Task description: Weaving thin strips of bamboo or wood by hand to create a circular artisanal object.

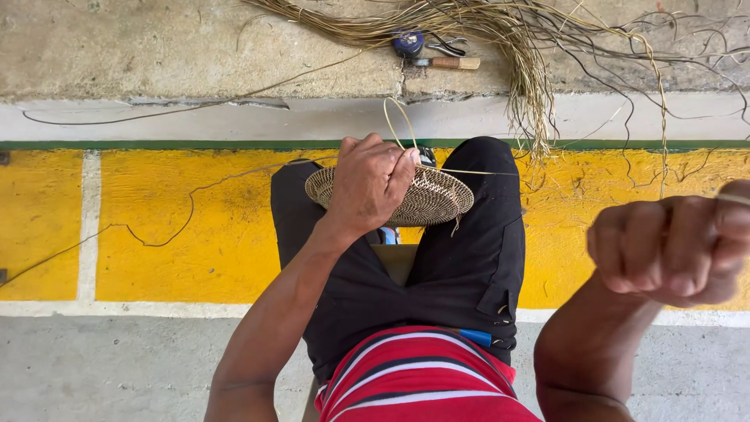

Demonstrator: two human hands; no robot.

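Gripping round woven disc (426,199), left hand (371,184).

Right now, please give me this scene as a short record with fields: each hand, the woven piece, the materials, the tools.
left hand: left hand rests on the woven disc, fingers curled over its top edge
right hand: right hand raised to the side, closed in a fist on a thin fibre strand
woven piece: round flat woven disc on the knees, a strand looping above it
materials: bundle of dry fibres on the concrete ledge
tools: wooden-handled tool beside a blue object, near the bundle
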